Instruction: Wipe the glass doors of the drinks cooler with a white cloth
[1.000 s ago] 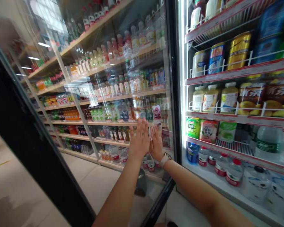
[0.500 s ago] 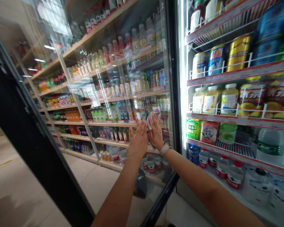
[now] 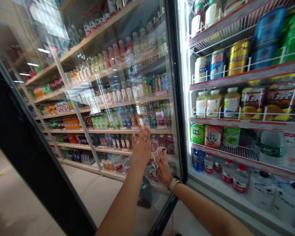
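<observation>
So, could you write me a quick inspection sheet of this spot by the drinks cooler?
Surface: glass cooler door, black-framed, standing open.
Job's things: white cloth held against the glass.
Clutter: dark object on the floor, seen through the glass; cannot tell what it is.
Hands: left hand flat on the glass, fingers spread; right hand on the cloth, with a wristwatch.
Cables: nothing seen.
Surroundings: lit wire shelves of bottles and cans; tiled floor.

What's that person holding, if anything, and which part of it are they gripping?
The right hand holds a white cloth bunched under its fingers against the glass door. The left hand lies open on the glass, holding nothing.
</observation>
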Demonstrator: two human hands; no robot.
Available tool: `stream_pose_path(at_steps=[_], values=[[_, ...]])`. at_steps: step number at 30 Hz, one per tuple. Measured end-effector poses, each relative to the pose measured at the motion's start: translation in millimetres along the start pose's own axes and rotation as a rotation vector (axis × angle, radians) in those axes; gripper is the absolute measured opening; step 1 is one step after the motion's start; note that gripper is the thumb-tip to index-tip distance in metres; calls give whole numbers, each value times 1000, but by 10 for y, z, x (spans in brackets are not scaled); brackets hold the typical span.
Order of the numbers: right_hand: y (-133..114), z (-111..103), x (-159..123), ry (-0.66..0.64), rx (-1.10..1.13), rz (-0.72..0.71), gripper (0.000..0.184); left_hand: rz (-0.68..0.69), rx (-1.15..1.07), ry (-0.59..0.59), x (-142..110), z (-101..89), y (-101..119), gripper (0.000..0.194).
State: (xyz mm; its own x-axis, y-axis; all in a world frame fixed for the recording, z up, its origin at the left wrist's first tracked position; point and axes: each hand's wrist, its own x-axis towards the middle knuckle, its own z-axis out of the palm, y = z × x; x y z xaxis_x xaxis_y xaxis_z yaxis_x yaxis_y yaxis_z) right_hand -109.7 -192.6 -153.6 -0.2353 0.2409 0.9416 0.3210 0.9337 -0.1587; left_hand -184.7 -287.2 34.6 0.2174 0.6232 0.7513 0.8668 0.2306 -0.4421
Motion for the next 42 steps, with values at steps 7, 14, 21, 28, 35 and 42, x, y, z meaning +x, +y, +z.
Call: stream_pose_path(at_steps=[7,14,21,28,35,42], values=[[54,-271,1171,80,28,-13,69,-6,-14,8,-2,14,1,62],[31,-415,1751,177,14,-46,67,-5,-26,-10,10,-4,4,62],[-8,-64,427,58,23,9,75,-10,-5,10,-2,3,10,60],[-46,-18,66,6,48,-6,80,-9,11,6,-8,29,7,62],[5,-376,1564,115,47,6,66,1,-29,45,-7,36,-14,63],[-85,-239,1326,152,28,39,67,-12,-50,46,3,21,28,62]])
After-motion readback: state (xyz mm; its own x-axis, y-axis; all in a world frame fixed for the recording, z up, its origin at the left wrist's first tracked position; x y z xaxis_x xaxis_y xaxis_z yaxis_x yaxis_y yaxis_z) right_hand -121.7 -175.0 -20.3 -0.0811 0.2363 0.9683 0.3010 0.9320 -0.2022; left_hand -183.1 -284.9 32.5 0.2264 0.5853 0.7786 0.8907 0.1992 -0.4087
